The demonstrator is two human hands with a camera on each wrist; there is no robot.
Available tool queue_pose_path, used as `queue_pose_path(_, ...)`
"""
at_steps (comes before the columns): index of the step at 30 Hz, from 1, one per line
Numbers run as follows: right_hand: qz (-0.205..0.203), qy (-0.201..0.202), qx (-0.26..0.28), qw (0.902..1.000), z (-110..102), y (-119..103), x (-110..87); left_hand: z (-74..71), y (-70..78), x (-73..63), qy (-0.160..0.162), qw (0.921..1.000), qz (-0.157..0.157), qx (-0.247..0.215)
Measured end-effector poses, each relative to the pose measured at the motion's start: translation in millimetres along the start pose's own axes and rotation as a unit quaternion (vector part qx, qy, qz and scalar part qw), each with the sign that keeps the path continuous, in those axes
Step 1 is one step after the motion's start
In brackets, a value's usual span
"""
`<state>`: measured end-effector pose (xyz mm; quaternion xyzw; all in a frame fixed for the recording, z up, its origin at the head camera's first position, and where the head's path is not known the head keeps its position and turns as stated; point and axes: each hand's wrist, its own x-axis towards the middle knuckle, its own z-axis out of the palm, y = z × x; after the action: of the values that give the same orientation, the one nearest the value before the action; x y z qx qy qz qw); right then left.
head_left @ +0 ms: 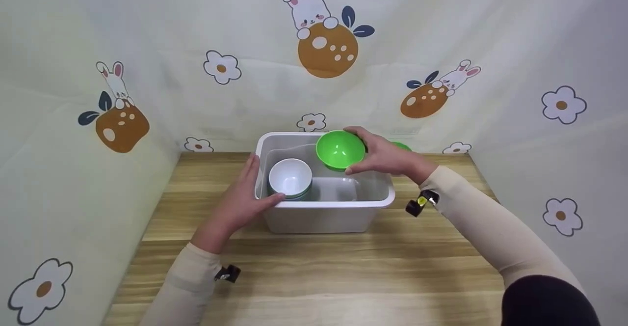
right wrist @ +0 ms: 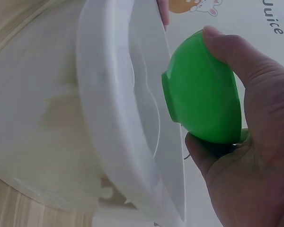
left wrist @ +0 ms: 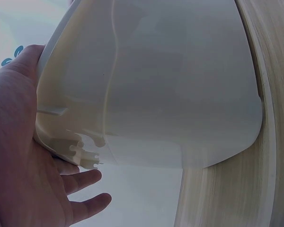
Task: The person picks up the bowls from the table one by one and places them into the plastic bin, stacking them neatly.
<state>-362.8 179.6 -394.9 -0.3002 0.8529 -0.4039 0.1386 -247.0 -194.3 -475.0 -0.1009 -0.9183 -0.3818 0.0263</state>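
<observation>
My right hand [head_left: 380, 154] holds a green bowl [head_left: 340, 149] by its right side, thumb and fingers on opposite sides of it. The bowl overlaps the back right part of a white plastic bin [head_left: 314, 219] in the head view. In the right wrist view the green bowl [right wrist: 201, 92] tilts beside the bin's rim [right wrist: 109, 90]. My left hand [head_left: 240, 201] grips the bin's front left corner, with the thumb over the rim and several fingers [left wrist: 87, 180] stretched along the outside. Inside the bin, at the left, sits a stack of bowls with a white bowl [head_left: 290, 176] on top.
The bin stands on a wooden table [head_left: 314, 277], close to a printed curtain [head_left: 245, 105] at the back. Part of another green thing [head_left: 402, 146] shows behind my right wrist. Curtain walls also border the left and right sides.
</observation>
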Motion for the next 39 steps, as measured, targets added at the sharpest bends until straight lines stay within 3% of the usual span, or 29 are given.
queue_pose_path(11,0.005,-0.033,0.019,0.9993,0,-12,11.6,-2.8,1.8,-0.7,0.000,1.0000,-0.001,0.001)
queue_pose_path(39,-0.023,-0.089,-0.022,0.9955,14,-20,45.1,-2.2,1.5,-2.2,-0.003,0.9999,-0.007,0.015)
